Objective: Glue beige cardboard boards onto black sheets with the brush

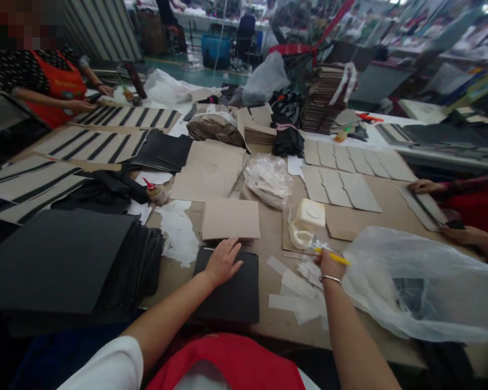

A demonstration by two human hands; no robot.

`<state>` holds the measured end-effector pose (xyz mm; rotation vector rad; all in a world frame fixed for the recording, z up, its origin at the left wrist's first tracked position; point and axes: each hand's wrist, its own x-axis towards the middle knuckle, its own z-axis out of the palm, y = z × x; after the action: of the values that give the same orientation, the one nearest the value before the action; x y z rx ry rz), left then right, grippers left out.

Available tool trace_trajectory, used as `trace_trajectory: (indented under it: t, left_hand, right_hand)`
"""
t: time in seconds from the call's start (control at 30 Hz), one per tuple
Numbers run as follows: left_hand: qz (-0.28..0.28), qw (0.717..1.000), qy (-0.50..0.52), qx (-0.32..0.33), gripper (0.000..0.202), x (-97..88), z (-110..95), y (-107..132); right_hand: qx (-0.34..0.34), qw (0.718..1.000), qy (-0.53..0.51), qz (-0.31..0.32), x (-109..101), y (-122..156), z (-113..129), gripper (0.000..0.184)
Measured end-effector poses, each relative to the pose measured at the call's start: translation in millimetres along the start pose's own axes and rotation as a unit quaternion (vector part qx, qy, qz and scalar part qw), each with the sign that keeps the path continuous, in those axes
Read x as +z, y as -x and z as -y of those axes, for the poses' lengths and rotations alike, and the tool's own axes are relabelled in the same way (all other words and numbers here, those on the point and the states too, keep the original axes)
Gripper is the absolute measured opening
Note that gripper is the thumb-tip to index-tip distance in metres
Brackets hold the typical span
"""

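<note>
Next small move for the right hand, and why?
Probably bring the yellow-handled tool across to the black panel. The right hand grips it beside the pale plastic container, while the left hand lies over the panel's far part, seemingly steadying it. The tool's tip is too blurred to tell whether it's loaded, so I'd check that first.

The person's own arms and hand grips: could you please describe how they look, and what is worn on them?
The left arm has a plain white sleeve, ending well above the wrist; the left grip is an ungloved hand. The right arm shows a bare forearm and a thin, silver-coloured bracelet; the right grip is ungloved too.
</note>
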<state>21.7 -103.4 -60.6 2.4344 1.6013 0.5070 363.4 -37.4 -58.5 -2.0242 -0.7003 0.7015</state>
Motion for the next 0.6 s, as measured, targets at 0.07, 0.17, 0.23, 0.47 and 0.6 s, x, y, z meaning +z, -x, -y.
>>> trace_trajectory:
  t: [0.07, 0.17, 0.23, 0.47, 0.6]
  left_hand:
    - [0.013, 1.000, -0.014, -0.016, 0.051, 2.5, 6, -12]
    - [0.041, 0.998, -0.032, -0.036, 0.055, 8.3, 15, -24]
    - [0.063, 0.996, -0.038, -0.042, 0.058, 13.0, 18, -30]
    - [0.094, 0.994, -0.033, -0.041, 0.064, 20.3, 22, -35]
    - [0.115, 0.992, -0.040, -0.031, 0.056, 20.5, 26, -35]
  right_hand:
    - [0.006, 1.000, 0.001, -0.019, -8, 8, 6, 0.008]
    - [-0.025, 0.999, -0.030, -0.006, 0, 28, 33, 0.012]
    - [-0.062, 0.993, -0.079, 0.055, 27, 51, 58, 0.021]
    - [-0.185, 0.902, 0.023, 0.390, 164, 146, 111, 0.032]
    - [-0.215, 0.868, 0.058, 0.445, 202, 160, 115, 0.028]
